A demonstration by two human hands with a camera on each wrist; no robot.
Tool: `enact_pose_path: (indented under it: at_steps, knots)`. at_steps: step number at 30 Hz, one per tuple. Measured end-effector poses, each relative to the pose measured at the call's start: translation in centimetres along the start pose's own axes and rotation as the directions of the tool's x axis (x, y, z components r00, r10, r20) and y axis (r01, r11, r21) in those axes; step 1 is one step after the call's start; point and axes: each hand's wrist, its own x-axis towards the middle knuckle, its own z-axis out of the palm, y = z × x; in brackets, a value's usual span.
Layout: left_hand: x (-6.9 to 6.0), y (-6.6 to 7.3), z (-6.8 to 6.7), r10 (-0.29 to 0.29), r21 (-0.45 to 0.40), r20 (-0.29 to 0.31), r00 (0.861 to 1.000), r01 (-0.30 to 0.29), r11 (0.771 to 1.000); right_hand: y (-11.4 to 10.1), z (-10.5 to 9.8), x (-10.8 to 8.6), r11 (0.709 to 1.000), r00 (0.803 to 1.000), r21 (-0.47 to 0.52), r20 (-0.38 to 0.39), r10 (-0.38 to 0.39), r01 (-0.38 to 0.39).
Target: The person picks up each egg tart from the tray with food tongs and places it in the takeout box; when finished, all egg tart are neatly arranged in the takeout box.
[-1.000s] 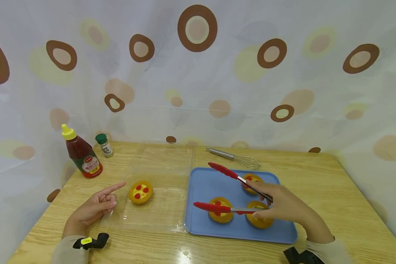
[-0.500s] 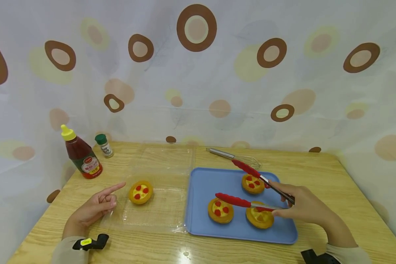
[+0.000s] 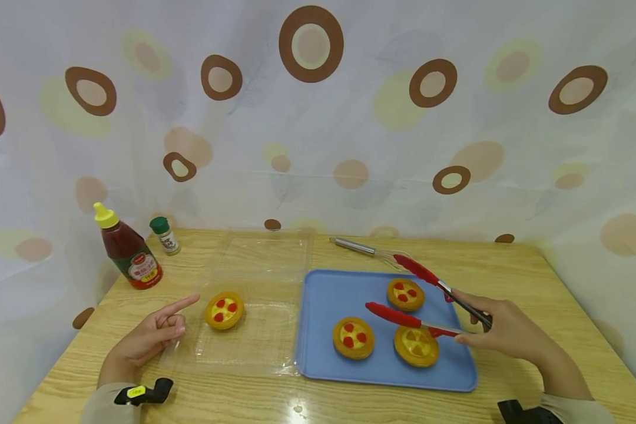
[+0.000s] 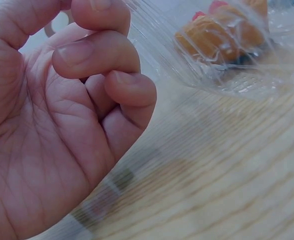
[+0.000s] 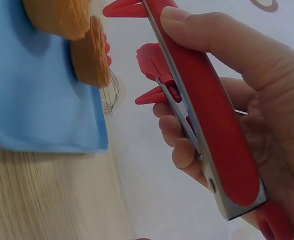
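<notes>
My right hand (image 3: 519, 333) grips red-and-silver tongs (image 3: 394, 315) above the right side of a blue tray (image 3: 320, 294). The tongs' arms are spread, with nothing between their tips. On the tray lie two egg tarts with red toppings, a front tart (image 3: 354, 338) and a back tart (image 3: 406, 294), plus a tart with yellow wedges (image 3: 416, 346). My left hand (image 3: 151, 335) holds nothing; its index finger points toward a clear plastic box (image 3: 265, 350), the other fingers loosely curled. Inside the box, toward its left, sits a red-dotted tart (image 3: 224, 310). Whether the index fingertip touches the box, I cannot tell.
A sauce bottle (image 3: 132, 256) with a yellow cap and a green-capped seasoning jar (image 3: 165, 237) stand at the back left. Behind the tray lies a whisk (image 3: 355, 246), partly covered by the tongs. The box lid (image 3: 262, 256) lies folded back. A patterned curtain surrounds the table.
My right hand has moved right with the tongs, uncovering the tarts on the tray. The left hand stays in place, and the tarts have not moved.
</notes>
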Motion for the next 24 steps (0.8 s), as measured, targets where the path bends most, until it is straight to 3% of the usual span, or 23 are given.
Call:
enact_pose_path:
  at_steps: [7, 15, 24]
  knots:
    - [0.0, 0.0, 0.0, 0.000, 0.014, -0.002, 1.000, 0.000, 1.000, 0.9, -0.3, -0.4, 0.998, 0.999, -0.041, -0.007, 0.047, -0.047]
    - [0.0, 0.1, 0.0, 0.000, -0.014, 0.013, 1.000, 0.000, 1.000, 1.7, -0.7, -0.7, 0.989, 0.988, -0.008, 0.030, 0.151, -0.150]
    - [0.0, 0.1, 0.2, -0.005, -0.021, 0.004, 1.000, 0.005, 1.000, 2.5, -0.8, -1.0, 0.991, 0.991, -0.008, 0.029, 0.131, -0.131]
